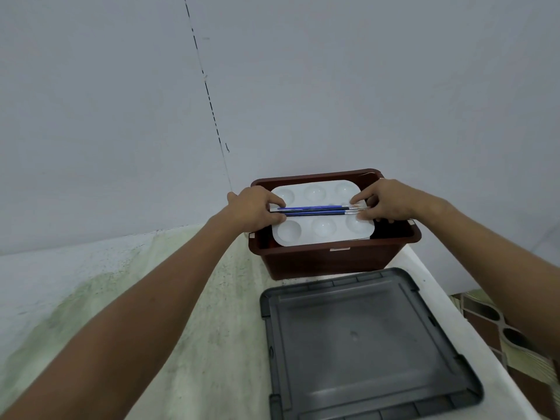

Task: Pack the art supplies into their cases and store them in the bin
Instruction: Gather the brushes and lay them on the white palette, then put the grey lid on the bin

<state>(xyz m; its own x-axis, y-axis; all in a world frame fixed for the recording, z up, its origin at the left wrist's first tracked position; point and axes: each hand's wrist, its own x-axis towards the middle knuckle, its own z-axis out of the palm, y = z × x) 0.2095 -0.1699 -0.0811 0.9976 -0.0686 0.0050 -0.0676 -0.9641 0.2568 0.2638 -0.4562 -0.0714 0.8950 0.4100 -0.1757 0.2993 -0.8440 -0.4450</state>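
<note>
A brown bin (pixel 333 262) stands at the far end of a pale, green-stained bench (pixel 169 298), against a grey wall (pixel 303 86). Left of the bin, a bare forearm reaches in; the left hand (pixel 257 209) curls its fingers and thumb around the left end of a bundle of thin blue-handled brushes (pixel 315 209). The brushes lie level across the middle of a white paint palette (pixel 324 234), which sits in the bin's open top and shows round wells on either side of them. At the bin's right side, the right hand (pixel 385 203) pinches the bristle end of the brushes with curled fingers, resting over the palette's right edge. Just in front of the bin, nearer the viewer, a grey lid (pixel 363 344) lies flat on the bench.
</note>
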